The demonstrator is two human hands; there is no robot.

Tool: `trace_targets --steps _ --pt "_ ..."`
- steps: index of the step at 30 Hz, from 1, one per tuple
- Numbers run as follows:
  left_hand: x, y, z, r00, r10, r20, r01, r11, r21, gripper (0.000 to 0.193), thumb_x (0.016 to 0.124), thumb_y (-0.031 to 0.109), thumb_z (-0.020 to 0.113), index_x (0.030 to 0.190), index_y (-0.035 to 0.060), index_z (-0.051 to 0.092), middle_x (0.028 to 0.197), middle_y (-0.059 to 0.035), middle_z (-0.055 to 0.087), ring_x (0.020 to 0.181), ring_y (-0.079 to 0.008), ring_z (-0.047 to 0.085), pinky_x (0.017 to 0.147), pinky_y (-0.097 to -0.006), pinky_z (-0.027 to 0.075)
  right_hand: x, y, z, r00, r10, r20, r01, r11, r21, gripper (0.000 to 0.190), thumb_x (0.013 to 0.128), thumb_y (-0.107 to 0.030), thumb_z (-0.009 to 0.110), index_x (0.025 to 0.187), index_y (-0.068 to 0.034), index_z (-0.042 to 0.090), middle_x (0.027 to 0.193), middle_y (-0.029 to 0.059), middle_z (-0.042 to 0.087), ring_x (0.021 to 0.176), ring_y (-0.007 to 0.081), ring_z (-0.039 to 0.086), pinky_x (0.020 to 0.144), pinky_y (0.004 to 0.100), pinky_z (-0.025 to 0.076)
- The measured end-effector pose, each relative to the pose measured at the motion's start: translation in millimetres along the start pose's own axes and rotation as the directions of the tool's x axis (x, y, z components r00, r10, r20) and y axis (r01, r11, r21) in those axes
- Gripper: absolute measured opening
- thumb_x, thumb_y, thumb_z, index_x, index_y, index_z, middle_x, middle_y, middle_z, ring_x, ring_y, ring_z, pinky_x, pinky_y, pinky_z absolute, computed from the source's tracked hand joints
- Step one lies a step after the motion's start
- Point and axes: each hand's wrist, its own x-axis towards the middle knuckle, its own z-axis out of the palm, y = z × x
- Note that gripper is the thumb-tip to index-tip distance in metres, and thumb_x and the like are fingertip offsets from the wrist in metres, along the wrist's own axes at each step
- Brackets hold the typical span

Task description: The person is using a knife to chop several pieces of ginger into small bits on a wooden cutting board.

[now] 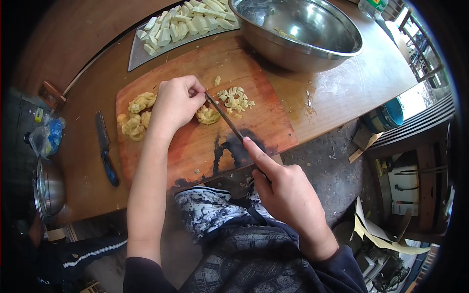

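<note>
My right hand holds a kitchen knife by its handle, with the forefinger stretched along the spine. At the far end of the blade, the thumb and fingertips of my left hand pinch the tip. A yellow, lumpy piece of food lies on the wooden cutting board, partly behind the blade. Small chopped yellow bits are heaped right of the knife. Several whole yellow lumps rest left of my left forearm, which partly hides them.
A second knife with a blue and black handle lies left of the board. Behind stand a tray of pale cut sticks and a large steel bowl. Another metal bowl is at the left edge. A blue bucket stands beyond the table's right side.
</note>
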Motion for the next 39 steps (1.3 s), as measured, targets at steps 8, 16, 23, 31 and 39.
trace_targets --steps 8,16,23,31,39 --pt "5.3 -5.2 2.1 0.989 0.061 -0.132 -0.088 0.973 -0.214 0.013 0.094 0.009 0.077 0.102 0.0003 0.078 0.088 -0.0039 0.078 0.081 -0.008 0.07 0.077 -0.0258 0.057 -4.4 -0.5 -5.3 1.0 -0.022 -0.009 0.022 1.0 -0.004 0.06 0.096 -0.004 0.065 0.155 -0.013 0.056 0.077 0.0296 0.067 0.075 0.0488 0.07 0.067 0.0541 0.055" --pt "24.5 10.1 10.8 0.996 0.088 -0.025 -0.089 0.995 -0.032 0.018 0.09 0.018 0.083 0.098 0.0016 0.082 0.089 -0.0155 0.081 0.086 -0.0247 0.079 0.082 -0.0362 0.061 -13.0 2.5 -16.7 0.987 0.055 -0.15 -0.039 0.993 0.109 0.06 0.097 -0.002 0.064 0.156 -0.012 0.056 0.086 0.0344 0.066 0.088 0.0515 0.069 0.074 0.0452 0.058" --pt "47.4 25.0 7.5 0.989 -0.015 0.147 -0.008 0.988 0.153 0.023 0.09 0.022 0.083 0.101 0.0014 0.082 0.095 -0.02 0.08 0.091 -0.0292 0.079 0.085 -0.0416 0.061 -11.1 12.5 -16.6 0.977 0.127 -0.172 -0.114 0.99 0.081 0.06 0.098 -0.003 0.064 0.156 -0.012 0.055 0.087 0.0348 0.065 0.087 0.052 0.068 0.073 0.0466 0.058" --pt "52.6 15.2 19.1 0.973 0.141 0.183 -0.192 0.934 0.301 0.029 0.097 0.018 0.07 0.119 0.0015 0.079 0.111 -0.023 0.079 0.101 -0.0374 0.077 0.093 -0.0438 0.059 -7.2 13.9 -5.5 0.994 0.063 -0.091 -0.062 0.998 0.015 0.058 0.098 -0.005 0.064 0.156 -0.011 0.055 0.082 0.0335 0.065 0.083 0.0501 0.069 0.071 0.0526 0.055" --pt "30.5 2.4 -6.9 0.983 0.182 0.035 -0.184 0.982 0.038 0.026 0.094 0.003 0.07 0.118 0.0015 0.078 0.112 -0.0128 0.077 0.097 -0.0224 0.076 0.09 -0.0349 0.061 -15.0 16.6 -17.6 0.98 -0.049 -0.192 0.066 0.994 0.082 0.064 0.094 -0.003 0.065 0.157 -0.012 0.054 0.073 0.027 0.066 0.07 0.046 0.07 0.066 0.0528 0.054"
